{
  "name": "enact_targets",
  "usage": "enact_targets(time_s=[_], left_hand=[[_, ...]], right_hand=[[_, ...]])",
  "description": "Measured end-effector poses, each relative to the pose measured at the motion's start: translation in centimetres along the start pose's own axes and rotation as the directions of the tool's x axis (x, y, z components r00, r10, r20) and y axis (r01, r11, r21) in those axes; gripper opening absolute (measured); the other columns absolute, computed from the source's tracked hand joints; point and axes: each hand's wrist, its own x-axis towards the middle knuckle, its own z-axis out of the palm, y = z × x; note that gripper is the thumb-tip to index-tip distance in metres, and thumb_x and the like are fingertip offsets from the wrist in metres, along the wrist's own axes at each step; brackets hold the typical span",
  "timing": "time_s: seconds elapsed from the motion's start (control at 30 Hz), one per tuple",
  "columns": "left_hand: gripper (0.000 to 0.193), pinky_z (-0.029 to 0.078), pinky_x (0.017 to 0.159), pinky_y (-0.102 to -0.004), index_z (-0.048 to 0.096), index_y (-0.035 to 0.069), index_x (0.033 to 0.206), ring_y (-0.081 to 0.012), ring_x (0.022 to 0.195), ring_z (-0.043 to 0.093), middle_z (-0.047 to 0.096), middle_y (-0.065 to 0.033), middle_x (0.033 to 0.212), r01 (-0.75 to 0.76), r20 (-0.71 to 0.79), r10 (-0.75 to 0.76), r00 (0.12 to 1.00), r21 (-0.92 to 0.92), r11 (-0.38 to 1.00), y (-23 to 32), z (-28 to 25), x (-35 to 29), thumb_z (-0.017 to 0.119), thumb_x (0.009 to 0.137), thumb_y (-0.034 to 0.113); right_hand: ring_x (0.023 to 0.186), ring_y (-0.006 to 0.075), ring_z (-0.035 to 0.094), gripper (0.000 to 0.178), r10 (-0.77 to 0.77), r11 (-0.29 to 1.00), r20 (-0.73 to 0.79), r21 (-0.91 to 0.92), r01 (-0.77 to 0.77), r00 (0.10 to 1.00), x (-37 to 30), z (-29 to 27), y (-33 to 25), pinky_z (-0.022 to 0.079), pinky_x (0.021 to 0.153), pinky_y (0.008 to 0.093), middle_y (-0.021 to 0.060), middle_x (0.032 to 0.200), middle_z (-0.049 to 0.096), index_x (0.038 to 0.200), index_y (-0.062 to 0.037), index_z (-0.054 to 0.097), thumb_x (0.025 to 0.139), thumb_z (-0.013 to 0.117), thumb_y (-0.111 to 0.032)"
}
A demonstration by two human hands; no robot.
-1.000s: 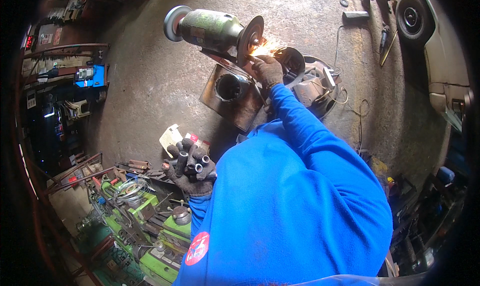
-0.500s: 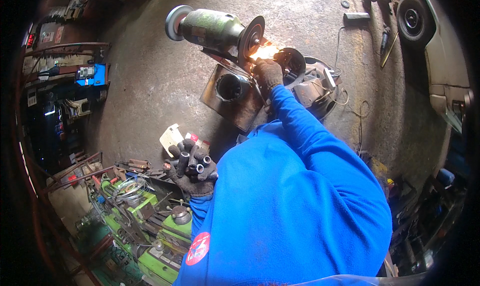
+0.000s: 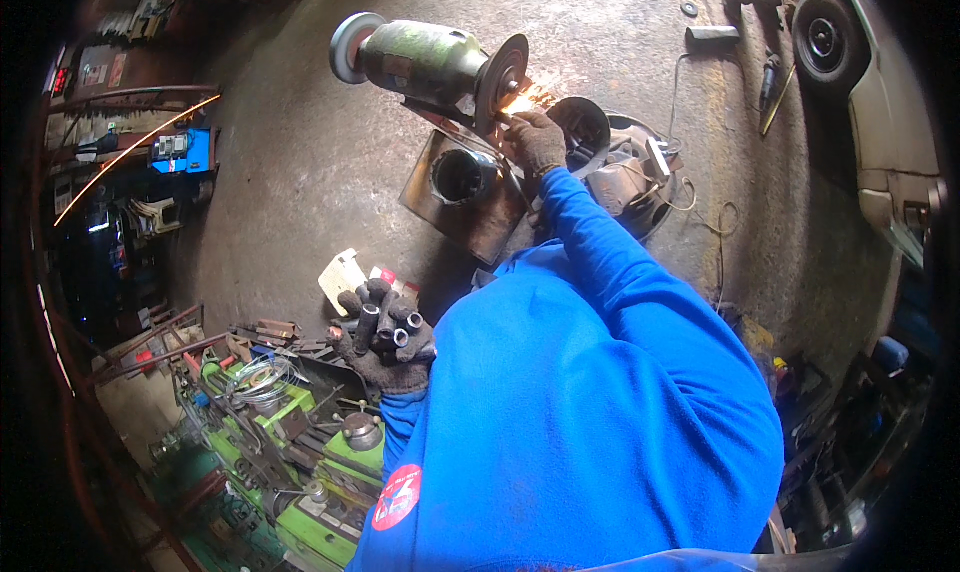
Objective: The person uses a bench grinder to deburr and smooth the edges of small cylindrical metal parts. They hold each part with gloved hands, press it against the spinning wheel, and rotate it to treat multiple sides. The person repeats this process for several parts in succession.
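Just above the centre of the frame, your gloved right hand (image 3: 540, 145) reaches up to the dark disc (image 3: 496, 75) on the right end of the green grinder (image 3: 425, 57), and orange sparks (image 3: 527, 99) burst beside your fingertips. Those fingers are bent and look closed on a small workpiece, though glove and glare hide it so well that you could not tell its shape from here. It sits at the disc's lower right edge, left of a dark round metal shell (image 3: 588, 120).

Left of centre and lower down, your gloved left hand (image 3: 388, 375) has its fingers curled about a bunch of short metal tubes (image 3: 367, 324), some with open ends showing; a green machine (image 3: 312, 534) fills the lower left.

Judging by the sparks, the step in hand is grinding a piece, most likely a tube like those in your other hand. The next move calls for light, even pressure and perhaps a small turn of the workpiece, fingertips clear of the disc. Once the ground spot looks clean, draw it away before swapping in another, and mind that the loose bunch doesn't slip.
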Motion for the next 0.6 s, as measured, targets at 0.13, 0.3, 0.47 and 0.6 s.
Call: enact_targets(time_s=[0.13, 0.3, 0.47, 0.6], left_hand=[[0.067, 0.057, 0.065, -0.0324, 0.058, 0.017, 0.158, -0.0162, 0.098, 0.063, 0.066, -0.0157, 0.139, -0.015, 0.021, 0.014, 1.0, 0.083, 0.996, -0.4, 0.8, 0.1, 0.068, 0.105, 0.058], [0.052, 0.058, 0.063, -0.0315, 0.07, 0.021, 0.148, -0.0166, 0.105, 0.059, 0.062, -0.0094, 0.147, -0.098, 0.025, 0.096, 0.995, 0.072, 0.993, -1.7, 3.2, 0.9, 0.07, 0.105, 0.05], [0.051, 0.06, 0.061, -0.0334, 0.069, 0.019, 0.146, -0.0171, 0.101, 0.06, 0.063, -0.0114, 0.146, -0.058, 0.093, 0.06, 0.994, -0.032, 0.998, -0.9, 2.3, 0.9, 0.07, 0.105, 0.049], [0.063, 0.06, 0.06, -0.0342, 0.059, 0.012, 0.152, -0.0175, 0.099, 0.061, 0.067, -0.0133, 0.134, -0.175, 0.005, 0.175, 0.985, -0.004, 0.985, -0.2, 2.1, -0.1, 0.068, 0.106, 0.053]], right_hand=[[0.078, 0.0162, 0.074, 0.027, 0.022, 1.0, 0.036, -0.014, -0.021, 0.999, -0.9, -0.1, -0.5, 0.057, 0.064, 0.0297, 0.0092, 0.093, 0.08, 0.12, -0.0019, 0.081, 0.103, 0.08, -0.023], [0.072, 0.0135, 0.068, 0.033, 0.161, 0.985, 0.107, 0.043, -0.167, 0.981, -3.4, -0.2, -3.3, 0.055, 0.061, 0.0301, 0.0056, 0.095, 0.076, 0.131, -0.0037, 0.077, 0.104, 0.078, -0.024], [0.076, 0.0102, 0.064, 0.026, -0.204, 0.979, 0.363, 0.065, 0.194, 0.909, -7.0, -2.4, -5.0, 0.054, 0.067, 0.0265, 0.002, 0.1, 0.07, 0.129, -0.0046, 0.073, 0.104, 0.071, -0.012], [0.083, 0.0097, 0.062, 0.022, -0.554, 0.77, 0.439, -0.053, 0.636, 0.707, -10.8, -2.1, -7.3, 0.053, 0.073, 0.0252, 0.0002, 0.099, 0.067, 0.121, -0.0036, 0.073, 0.1, 0.066, -0.001]])
